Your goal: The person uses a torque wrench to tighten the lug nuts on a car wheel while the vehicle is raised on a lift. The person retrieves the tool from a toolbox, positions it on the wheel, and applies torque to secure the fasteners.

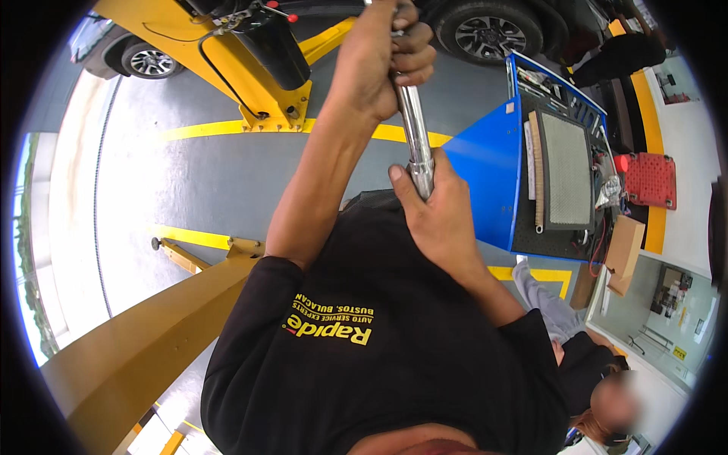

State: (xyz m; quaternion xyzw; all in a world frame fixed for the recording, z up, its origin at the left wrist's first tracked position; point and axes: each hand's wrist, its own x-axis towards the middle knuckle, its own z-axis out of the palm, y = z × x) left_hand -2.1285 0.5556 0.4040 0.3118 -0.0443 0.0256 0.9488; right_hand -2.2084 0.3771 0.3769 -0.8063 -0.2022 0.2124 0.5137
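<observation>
A long chrome torque wrench (413, 125) stands out ahead of my chest, tilted, its near end toward me. My left hand (388, 64) is wrapped round its far part, fingers closed over the shaft. The wrench's head lies at the top edge of the view, mostly hidden by that hand. Lower down, my right hand (440, 208) grips the collared near end of the handle, thumb along one side and the fingers behind it. Just to the right of my right hand is a blue tool cart (485, 171).
On the cart lie an air filter (565, 171) and several hand tools. A yellow lift post (220, 57) with a black cylinder (277, 53) rises ahead left; a yellow lift arm (152, 341) is near left. A car wheel (489, 34) is ahead. Another person (584, 368) is at right.
</observation>
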